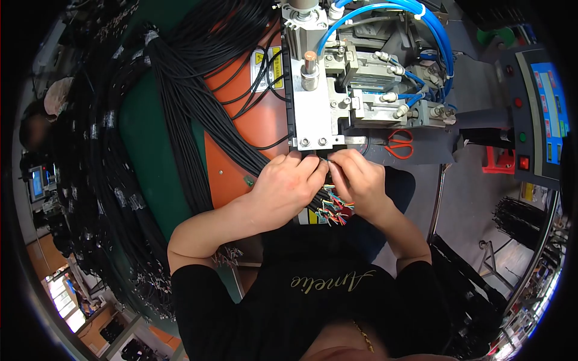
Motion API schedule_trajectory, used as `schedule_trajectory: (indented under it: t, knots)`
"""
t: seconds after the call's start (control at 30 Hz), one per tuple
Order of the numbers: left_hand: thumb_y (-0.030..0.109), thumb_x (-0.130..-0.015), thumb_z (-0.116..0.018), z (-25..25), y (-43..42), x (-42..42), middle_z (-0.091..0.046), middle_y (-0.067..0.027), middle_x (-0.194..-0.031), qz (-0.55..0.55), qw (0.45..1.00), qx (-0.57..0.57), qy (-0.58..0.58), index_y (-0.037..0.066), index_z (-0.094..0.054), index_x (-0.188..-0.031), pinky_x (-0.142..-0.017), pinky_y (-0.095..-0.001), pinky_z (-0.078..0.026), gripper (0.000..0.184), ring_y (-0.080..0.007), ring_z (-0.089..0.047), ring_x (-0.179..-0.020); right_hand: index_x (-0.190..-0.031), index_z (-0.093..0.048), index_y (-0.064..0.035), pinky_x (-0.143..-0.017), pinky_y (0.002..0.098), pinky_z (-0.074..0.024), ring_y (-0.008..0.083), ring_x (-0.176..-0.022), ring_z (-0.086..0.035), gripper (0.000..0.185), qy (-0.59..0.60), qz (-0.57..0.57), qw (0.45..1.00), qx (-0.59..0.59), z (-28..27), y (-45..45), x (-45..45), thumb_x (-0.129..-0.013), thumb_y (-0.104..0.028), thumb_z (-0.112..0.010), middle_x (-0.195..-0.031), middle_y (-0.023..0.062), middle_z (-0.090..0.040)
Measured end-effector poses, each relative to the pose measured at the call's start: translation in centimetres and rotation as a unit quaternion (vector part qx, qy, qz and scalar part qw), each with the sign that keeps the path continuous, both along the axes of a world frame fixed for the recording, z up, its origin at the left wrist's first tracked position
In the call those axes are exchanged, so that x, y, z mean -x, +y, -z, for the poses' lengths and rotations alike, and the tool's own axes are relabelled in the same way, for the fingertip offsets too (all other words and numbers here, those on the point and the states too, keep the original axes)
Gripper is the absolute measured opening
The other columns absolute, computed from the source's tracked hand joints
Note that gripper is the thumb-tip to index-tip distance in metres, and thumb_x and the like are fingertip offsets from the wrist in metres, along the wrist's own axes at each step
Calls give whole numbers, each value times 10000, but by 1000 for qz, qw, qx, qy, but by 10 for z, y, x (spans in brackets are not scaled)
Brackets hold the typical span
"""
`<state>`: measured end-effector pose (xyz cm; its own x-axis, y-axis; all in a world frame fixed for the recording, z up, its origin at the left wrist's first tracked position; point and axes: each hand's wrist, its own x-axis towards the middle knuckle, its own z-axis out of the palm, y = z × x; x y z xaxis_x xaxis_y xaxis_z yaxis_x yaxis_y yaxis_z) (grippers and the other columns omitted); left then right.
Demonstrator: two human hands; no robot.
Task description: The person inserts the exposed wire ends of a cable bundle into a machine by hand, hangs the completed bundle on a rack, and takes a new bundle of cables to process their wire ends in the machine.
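My left hand (pixel 288 183) is closed in a pinch at the front edge of the metal machine head (pixel 312 114). Close beside it, my right hand (pixel 359 180) pinches too, its fingertips almost meeting the left ones. Between them shows a bit of a thin cable end (pixel 326 160), mostly hidden by the fingers. A bundle of black cables (pixel 232 141) runs from the upper left beneath my left hand. Its stripped ends, with multicoloured wires (pixel 331 207), fan out just below both hands.
Blue air hoses (pixel 442 42) arch over the machine's cylinders. Red-handled scissors (pixel 399 144) lie on the grey surface right of the machine. A control panel (pixel 536 114) with a lit screen stands at the right. More black cables (pixel 129 198) hang at the left, where another person (pixel 39 126) is partly visible.
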<state>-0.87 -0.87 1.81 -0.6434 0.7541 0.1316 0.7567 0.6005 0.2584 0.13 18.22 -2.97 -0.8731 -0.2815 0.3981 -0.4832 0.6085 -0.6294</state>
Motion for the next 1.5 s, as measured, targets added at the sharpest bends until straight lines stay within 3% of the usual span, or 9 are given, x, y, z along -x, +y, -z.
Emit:
schedule_trajectory:
  t: [0.3, 0.6, 0.83, 0.97, 1.1, 1.23, 1.27, 1.33, 1.5]
  knots:
    - [18, -669, -642, 10, -29, -3, -563, -78, -907, -64, 990, -122, -43, 42, -631, -1045, -699, -322, -443, 377, -247, -568, -820, -807, -626, 18, -453, 253, -404, 101, -469, -526, 58, -172, -13, 979, 109, 0, 4, 6, -818, -26, -661, -631, 58, -588]
    - [-9, -699, -691, 20, -31, -5, -611, -71, -796, -103, 978, -177, -48, -2, -542, -1125, -664, -357, -425, 452, -260, -621, -755, -1054, -654, 4, -489, 229, -397, 99, -571, -516, 277, -145, -106, 962, 208, -16, -7, -5, -783, 51, -679, -872, 61, -624]
    - [111, -674, -762, 14, -40, -4, -635, -61, -783, -41, 975, -207, -62, 20, -567, -1090, -668, -346, -450, 469, -242, -641, -725, -922, -664, 7, -504, 239, -434, 108, -602, -564, 156, -53, -51, 975, 208, -7, -15, -1, -780, 68, -683, -853, 74, -625]
    - [160, -685, -776, 5, -36, 2, -668, -44, -799, -31, 963, -251, -96, 37, -637, -980, -649, -331, -447, 349, -230, -649, -703, -1019, -642, 51, -518, 197, -442, 74, -579, -557, 127, -385, -118, 762, 507, -12, -5, -5, -913, 21, -579, -904, 101, -625]
    - [119, -699, -761, 4, -37, 10, -680, -42, -800, -4, 935, -290, -206, 40, -660, -968, -656, -321, -447, 298, -216, -641, -682, -1096, -635, 68, -525, 190, -441, 72, -600, -560, 198, -468, -214, 669, 537, -7, 1, 4, -910, 27, -581, -956, 113, -630]
    - [88, -658, -762, 4, -43, 17, -693, -44, -846, 23, 911, -293, -288, 42, -660, -980, -685, -316, -458, 340, -207, -646, -720, -1040, -657, 49, -527, 184, -440, 73, -619, -567, 161, -452, -234, 695, 508, -15, -9, 6, -884, 29, -623, -926, 98, -634]
    - [85, -638, -766, 4, -43, 17, -694, -47, -856, 31, 907, -287, -305, 44, -660, -983, -692, -317, -461, 363, -211, -648, -730, -1004, -663, 40, -527, 185, -438, 73, -623, -570, 141, -371, -203, 768, 480, -12, -14, 2, -864, 29, -649, -913, 92, -632]
    - [125, -623, -786, 6, -36, 14, -682, -43, -846, 17, 934, -281, -222, 52, -642, -1007, -704, -334, -473, 417, -241, -649, -739, -920, -668, 18, -527, 194, -432, 70, -646, -579, 108, -182, -143, 894, 384, -3, -17, 1, -819, 19, -706, -898, 78, -628]
    - [91, -664, -714, 12, -15, -8, -635, -40, -769, -48, 969, -239, -38, 56, -603, -954, -583, -349, -400, 312, -222, -635, -686, -990, -648, 34, -604, 250, -477, 123, -735, -594, 192, -51, -15, 970, 237, -7, -23, -16, -806, 21, -699, -946, 114, -609]
